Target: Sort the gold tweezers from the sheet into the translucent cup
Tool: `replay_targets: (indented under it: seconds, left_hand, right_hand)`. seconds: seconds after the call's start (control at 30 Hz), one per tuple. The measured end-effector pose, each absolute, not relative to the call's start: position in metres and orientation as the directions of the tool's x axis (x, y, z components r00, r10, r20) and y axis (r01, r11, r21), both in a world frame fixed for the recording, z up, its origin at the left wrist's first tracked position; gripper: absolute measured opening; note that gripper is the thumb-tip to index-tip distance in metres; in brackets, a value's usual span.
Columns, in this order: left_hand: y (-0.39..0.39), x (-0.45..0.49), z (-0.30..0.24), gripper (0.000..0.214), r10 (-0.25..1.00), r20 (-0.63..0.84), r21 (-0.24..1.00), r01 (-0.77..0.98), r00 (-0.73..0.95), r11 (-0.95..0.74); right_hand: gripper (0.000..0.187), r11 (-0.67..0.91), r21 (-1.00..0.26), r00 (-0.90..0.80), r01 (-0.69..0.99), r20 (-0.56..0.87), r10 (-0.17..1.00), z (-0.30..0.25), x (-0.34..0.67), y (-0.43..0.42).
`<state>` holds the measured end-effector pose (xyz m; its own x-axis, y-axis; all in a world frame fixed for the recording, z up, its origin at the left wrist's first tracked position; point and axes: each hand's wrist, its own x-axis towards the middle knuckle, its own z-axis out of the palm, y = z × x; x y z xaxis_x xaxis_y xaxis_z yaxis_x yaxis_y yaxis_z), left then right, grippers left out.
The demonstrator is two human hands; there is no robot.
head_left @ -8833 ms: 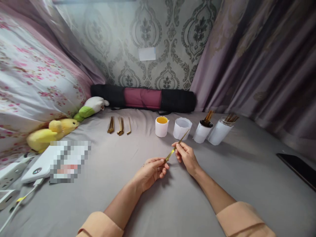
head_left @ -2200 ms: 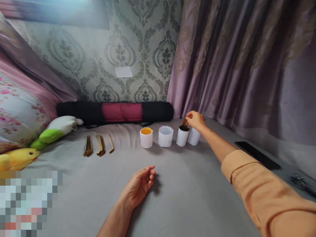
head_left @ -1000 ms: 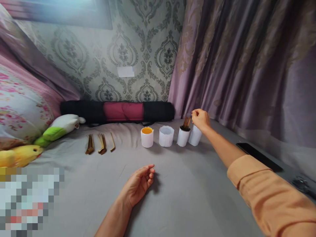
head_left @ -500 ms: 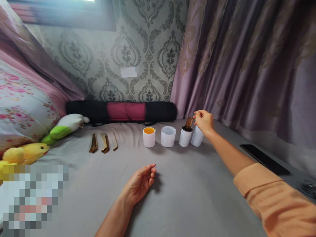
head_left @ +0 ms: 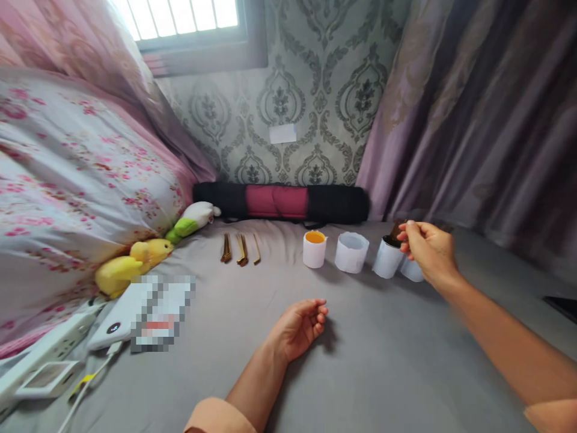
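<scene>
My right hand (head_left: 427, 248) is closed in a pinch beside the mouth of a white cup (head_left: 386, 260). Brown sticks (head_left: 397, 230) stand up out of this dark-lined cup, partly behind my fingers. Whether the pinch holds anything cannot be made out. Another white cup (head_left: 412, 270) is mostly covered by the hand. To the left stand a wide white cup (head_left: 351, 255) and a white cup with an orange inside (head_left: 314, 252). My left hand (head_left: 301, 331) rests on the grey sheet, fingers loosely curled, apart, with nothing in them.
Thin bent gold-brown sticks lie in two bundles (head_left: 226, 248) (head_left: 242, 249), with a single stick (head_left: 256, 249) beside them. A black and maroon roll (head_left: 277, 201) lies along the wall. Plush toys (head_left: 135, 261), a power bank (head_left: 119, 322) and a power strip (head_left: 49, 352) are at left.
The view has swung left, bringing the power bank and power strip in. My right hand has come lower and nearer, beside the stick cup. My left hand stays on the sheet.
</scene>
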<state>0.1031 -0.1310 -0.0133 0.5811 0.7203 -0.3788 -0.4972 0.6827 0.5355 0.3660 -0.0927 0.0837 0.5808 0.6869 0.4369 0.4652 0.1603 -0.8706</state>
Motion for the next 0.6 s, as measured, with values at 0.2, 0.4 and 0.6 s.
replay_targets:
  seconds: [0.2, 0.4, 0.6]
  left_hand:
    - [-0.13, 0.102, -0.014, 0.012, 0.721, -0.37, 0.527, -0.506, 0.586, 0.683]
    - [-0.129, 0.102, -0.016, 0.014, 0.719, -0.367, 0.523, -0.509, 0.59, 0.684]
    - [-0.128, 0.101, -0.018, 0.014, 0.717, -0.362, 0.517, -0.512, 0.595, 0.686]
  right_hand:
    - [0.035, 0.19, -0.906, 0.524, 0.379, 0.379, 0.763, 0.07, 0.335, -0.102]
    - [0.041, 0.153, -0.923, 0.427, 0.352, 0.304, 0.852, 0.042, 0.31, -0.103]
    - [0.039, 0.081, -0.932, 0.353, 0.354, 0.213, 0.911, 0.009, 0.287, -0.101]
